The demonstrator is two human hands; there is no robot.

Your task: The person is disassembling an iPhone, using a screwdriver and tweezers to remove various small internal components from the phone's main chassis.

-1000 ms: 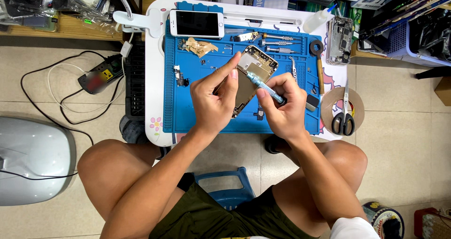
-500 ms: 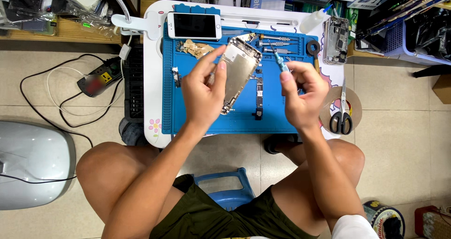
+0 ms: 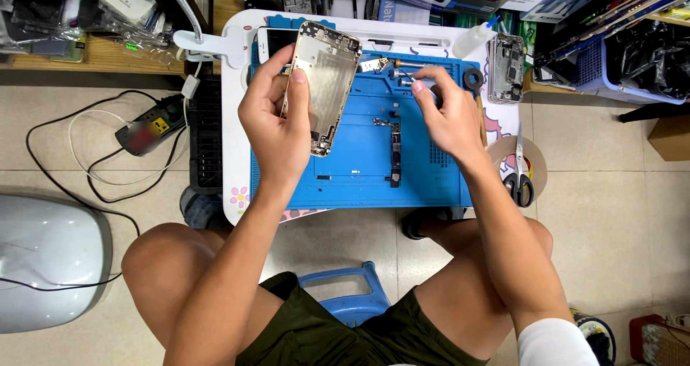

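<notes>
We grip the gold phone housing [image 3: 322, 85] in our left hand [image 3: 277, 125], fingers clamped on its edges, lifted above the blue mat [image 3: 359, 157]. Our right hand [image 3: 449, 114] pinches a thin tool [image 3: 404, 73] over the mat's upper tray strip, where small metal parts [image 3: 374, 65] lie. A dark flex part [image 3: 394, 150] rests mid-mat. Scissors [image 3: 519, 172] lie to the right.

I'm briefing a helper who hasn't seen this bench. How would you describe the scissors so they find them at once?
Start at the blue work mat on the small white table. Go past the mat's right edge, beside the person's right hand, to a round tan disc. The scissors lie on it, black handles toward the person, the only long-bladed tool off the mat.
</notes>
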